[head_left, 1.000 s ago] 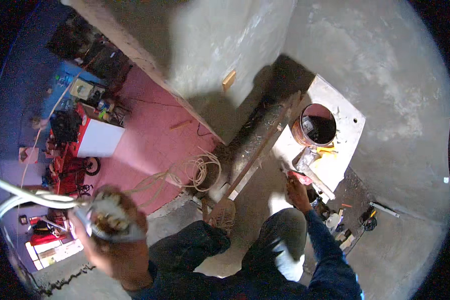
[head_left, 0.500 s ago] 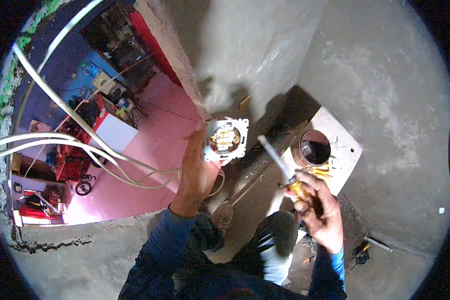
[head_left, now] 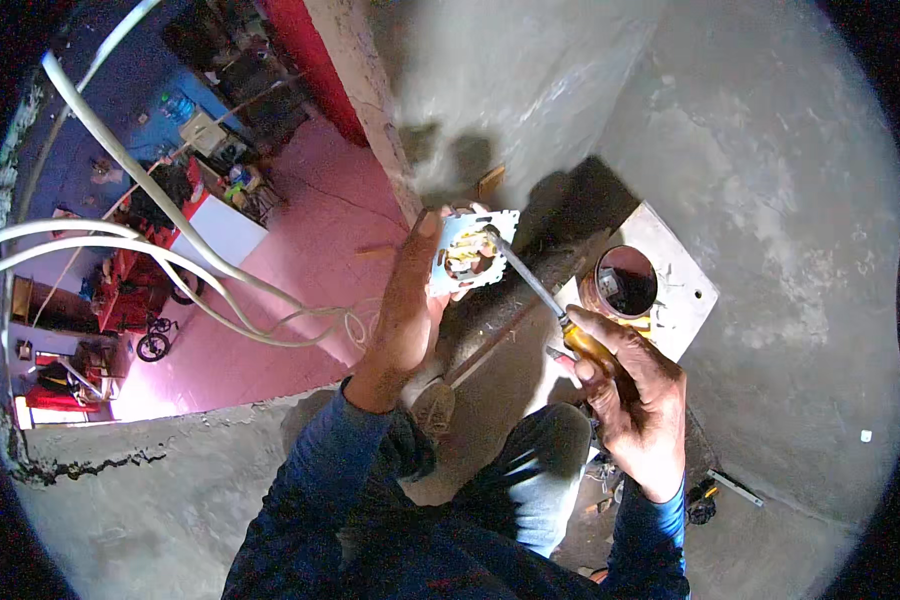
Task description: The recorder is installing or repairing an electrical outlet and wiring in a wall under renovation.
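My left hand is closed on an electrical socket insert, a square metal mounting frame with a round centre and brass-coloured contacts. It is held up at the middle of the view, tilted a little. In my right hand is a screwdriver with a yellow handle and a long metal shaft. The shaft points up and left, and its tip meets the upper right part of the socket insert. Whether the tip sits in a screw I cannot tell. A small red-tipped thing shows beside my right fingers, too blurred to name.
White cables loop in from the left across the wall opening, ending near my left wrist. At the right, a brown round tin stands on a pale board with a yellow-handled tool beside it. Bare cement walls rise behind. A level-like bar lies lower right.
The screwdriver has swung up and left until its tip meets the socket insert. My left hand has brought the insert slightly up and to the right. The view has shifted a little.
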A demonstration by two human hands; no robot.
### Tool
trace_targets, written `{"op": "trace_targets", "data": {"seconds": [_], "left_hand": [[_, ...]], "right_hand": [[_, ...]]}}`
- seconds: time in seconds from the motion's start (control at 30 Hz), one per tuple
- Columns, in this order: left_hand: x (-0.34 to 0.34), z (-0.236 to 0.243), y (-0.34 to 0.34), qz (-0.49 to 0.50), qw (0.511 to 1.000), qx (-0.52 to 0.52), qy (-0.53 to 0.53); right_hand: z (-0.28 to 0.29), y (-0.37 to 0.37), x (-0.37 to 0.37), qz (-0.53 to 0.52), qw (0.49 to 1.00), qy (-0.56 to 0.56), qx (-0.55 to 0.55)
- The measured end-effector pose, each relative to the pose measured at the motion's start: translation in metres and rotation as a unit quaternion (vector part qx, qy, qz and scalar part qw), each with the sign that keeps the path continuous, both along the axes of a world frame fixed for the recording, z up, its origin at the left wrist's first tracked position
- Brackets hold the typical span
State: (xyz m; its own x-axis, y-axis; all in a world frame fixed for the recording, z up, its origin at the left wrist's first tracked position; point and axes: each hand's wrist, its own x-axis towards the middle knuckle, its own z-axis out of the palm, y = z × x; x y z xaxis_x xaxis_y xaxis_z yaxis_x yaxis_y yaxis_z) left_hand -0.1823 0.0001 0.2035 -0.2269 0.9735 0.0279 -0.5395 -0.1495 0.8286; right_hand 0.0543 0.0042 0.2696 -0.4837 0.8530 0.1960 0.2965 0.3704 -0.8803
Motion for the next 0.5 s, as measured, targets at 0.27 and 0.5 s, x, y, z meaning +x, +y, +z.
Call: {"op": "trace_targets", "data": {"seconds": [0.27,0.5], "left_hand": [[0.002,-0.022,0.001,0.075,0.939,-0.011,0.336],[0.012,0.013,-0.001,-0.024,0.997,-0.048,-0.051]], "right_hand": [[0.005,0.004,0.004,0.03,0.998,-0.046,-0.007],[0.011,0.006,0.004,0.011,0.998,-0.06,-0.008]]}}
